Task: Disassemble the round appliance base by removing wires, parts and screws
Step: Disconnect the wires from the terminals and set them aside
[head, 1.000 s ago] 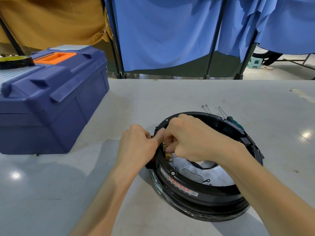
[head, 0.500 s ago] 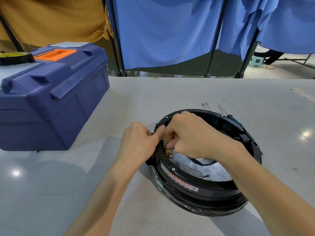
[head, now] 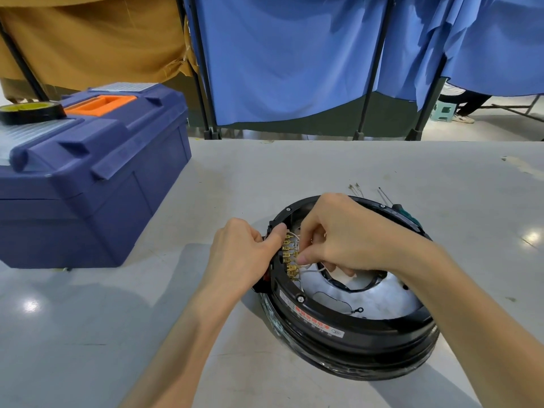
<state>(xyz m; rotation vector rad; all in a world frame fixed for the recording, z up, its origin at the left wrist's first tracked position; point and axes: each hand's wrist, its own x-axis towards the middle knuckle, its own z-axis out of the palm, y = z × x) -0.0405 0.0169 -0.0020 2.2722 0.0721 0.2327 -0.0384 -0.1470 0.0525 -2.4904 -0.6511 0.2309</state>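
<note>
The round black appliance base (head: 347, 340) lies on the grey table, its silver inner dish (head: 382, 301) facing up. A row of brass terminals (head: 290, 257) sits inside its left rim. My left hand (head: 244, 254) grips the rim's outer left side, thumb pressed beside the terminals. My right hand (head: 344, 237) reaches inside the ring and pinches a white wire (head: 312, 270) at the terminals. A thin black wire with a ring lug (head: 357, 310) lies loose on the dish.
A dark blue toolbox (head: 88, 178) with an orange handle stands at the left, a black tape roll (head: 32, 111) on its lid. A green-handled screwdriver (head: 409, 216) and some small metal pins (head: 354, 188) lie behind the base. Blue curtains hang beyond the table's far edge.
My right hand has drawn back to the right from the terminals, so the brass row and the white wire now show. The left hand keeps its hold on the rim.
</note>
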